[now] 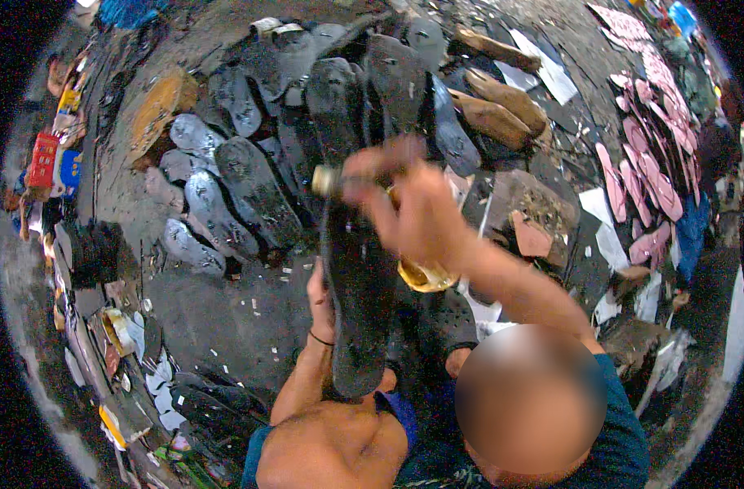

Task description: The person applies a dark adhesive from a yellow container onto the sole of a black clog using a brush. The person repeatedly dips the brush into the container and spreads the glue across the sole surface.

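Sole (357, 326), long, dark and flat, held off the ground (217, 306), roughly lengthwise away from the body, apart from the rows of black soles (258, 183) farther out. Left hand (320, 306) closed on the left edge about midway along, part of the grip out of sight behind the slab; cannot tell how far the hidden fingers reach across the underside. Right hand (419, 216) over the upper part, fingers curled and seemingly closed around a tool (326, 181) with a pale end; too blurred to tell its kind, or whether touching the sole. Yellow cup (427, 281) just right of the sole, below the right hand. Pink sandals (645, 167) well apart, toward the right edge of the ground.

Probably light for its length, rubbery, with a little flex; stiff enough to hold from one side, yet likely to twist or dip at the far end under a push. Hardly fragile. Slippery only if wet on the face. Best held by the long edges near the middle, fingers spread beneath for support, upper face free.
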Motion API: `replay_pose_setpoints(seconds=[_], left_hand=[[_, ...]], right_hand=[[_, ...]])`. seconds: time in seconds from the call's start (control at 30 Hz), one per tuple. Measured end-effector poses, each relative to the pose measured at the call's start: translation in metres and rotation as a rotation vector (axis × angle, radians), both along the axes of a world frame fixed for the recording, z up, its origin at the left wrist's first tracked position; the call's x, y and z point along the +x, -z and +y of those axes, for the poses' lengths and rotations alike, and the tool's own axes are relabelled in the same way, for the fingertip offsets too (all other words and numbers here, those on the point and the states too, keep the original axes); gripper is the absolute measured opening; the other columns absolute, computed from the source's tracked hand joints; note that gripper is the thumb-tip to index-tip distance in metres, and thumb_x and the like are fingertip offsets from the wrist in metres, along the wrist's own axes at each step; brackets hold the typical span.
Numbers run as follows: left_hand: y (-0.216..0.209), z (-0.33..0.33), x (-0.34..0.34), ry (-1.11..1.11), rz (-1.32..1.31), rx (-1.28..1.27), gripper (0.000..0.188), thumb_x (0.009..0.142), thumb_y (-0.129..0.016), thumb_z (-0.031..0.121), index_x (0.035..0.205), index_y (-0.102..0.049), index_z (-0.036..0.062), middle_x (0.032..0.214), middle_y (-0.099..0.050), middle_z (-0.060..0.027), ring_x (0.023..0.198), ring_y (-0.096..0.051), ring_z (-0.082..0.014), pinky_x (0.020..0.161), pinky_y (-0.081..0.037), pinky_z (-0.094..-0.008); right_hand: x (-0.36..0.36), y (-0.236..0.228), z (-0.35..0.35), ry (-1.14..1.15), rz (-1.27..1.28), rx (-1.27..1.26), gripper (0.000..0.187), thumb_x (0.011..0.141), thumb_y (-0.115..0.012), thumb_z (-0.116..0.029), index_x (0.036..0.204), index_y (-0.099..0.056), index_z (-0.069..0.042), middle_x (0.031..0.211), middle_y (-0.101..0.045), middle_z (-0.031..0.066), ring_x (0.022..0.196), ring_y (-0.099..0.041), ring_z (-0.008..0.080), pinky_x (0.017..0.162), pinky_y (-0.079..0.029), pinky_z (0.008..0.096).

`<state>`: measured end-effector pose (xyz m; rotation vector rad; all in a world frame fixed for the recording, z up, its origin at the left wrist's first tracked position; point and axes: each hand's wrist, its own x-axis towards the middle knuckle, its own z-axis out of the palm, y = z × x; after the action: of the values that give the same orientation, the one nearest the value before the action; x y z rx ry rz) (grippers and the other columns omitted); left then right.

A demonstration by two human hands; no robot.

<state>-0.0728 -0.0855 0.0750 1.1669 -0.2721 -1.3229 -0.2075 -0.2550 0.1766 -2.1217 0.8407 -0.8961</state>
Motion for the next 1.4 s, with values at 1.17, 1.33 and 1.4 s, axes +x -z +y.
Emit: replay_pose_setpoints(seconds=[1.17,1.33,1.4], left_hand=[[0.043,0.094,0.059,-0.01,-0.181,0.187,0.07,0.092,-0.052,0.045,0.145,-0.038,0.0015,0.144,-0.044,-0.0219,0.127,-0.05,-0.0309,0.103,-0.046,-0.0417],[0.057,0.078,0.025,0.318,-1.074,0.274,0.061,0.093,-0.052,0.043,0.137,-0.044,0.0024,0.134,-0.049,-0.0187,0.118,-0.054,-0.0289,0.098,-0.048,-0.0411],[0.068,0.066,0.023,0.331,-1.195,0.281,0.057,0.093,-0.051,0.043,0.134,-0.047,0.0028,0.13,-0.052,-0.0174,0.115,-0.055,-0.0282,0.096,-0.049,-0.0408]], right_hand=[[-0.057,0.091,0.027,0.246,0.208,0.289,0.02,0.09,-0.07,-0.023,0.101,-0.073,-0.007,0.096,-0.073,0.0113,0.083,-0.072,0.025,0.076,-0.057,0.0381],[-0.066,0.115,0.027,0.248,0.429,0.182,0.027,0.09,-0.069,-0.036,0.098,-0.073,-0.01,0.09,-0.072,0.0157,0.081,-0.07,0.0333,0.072,-0.055,0.0429],[-0.08,0.07,0.025,0.33,0.203,-0.009,0.031,0.09,-0.069,-0.039,0.096,-0.072,-0.008,0.084,-0.07,0.0174,0.073,-0.07,0.0351,0.064,-0.054,0.0457]])
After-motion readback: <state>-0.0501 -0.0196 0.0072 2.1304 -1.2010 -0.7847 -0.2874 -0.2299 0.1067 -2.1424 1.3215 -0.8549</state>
